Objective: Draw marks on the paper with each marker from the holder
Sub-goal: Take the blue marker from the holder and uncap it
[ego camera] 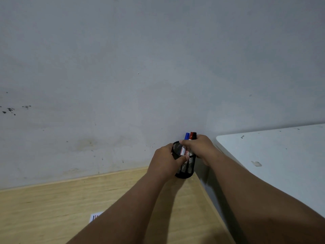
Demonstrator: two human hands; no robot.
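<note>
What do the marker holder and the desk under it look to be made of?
The holder looks like black metal mesh: fine perforations let the markers show through its wall. The desk looks like light wood or wood-look laminate, matte, with faint grain streaks; which of the two cannot be told.

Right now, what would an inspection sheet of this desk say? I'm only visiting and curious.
Surface: light wooden table, bare apart from the items below.
Job's things: black mesh holder at the table's far right corner by the wall, with a blue marker, a red marker and a black marker standing in it; paper near the front, mostly hidden by the arm, with coloured strokes on it.
Clutter: nothing seen.
Grippers: left hand clasps the holder's side; right hand is closed around the markers' upper parts.
Cables: nothing seen.
Surroundings: grey wall with dark specks; white table to the right.
</note>
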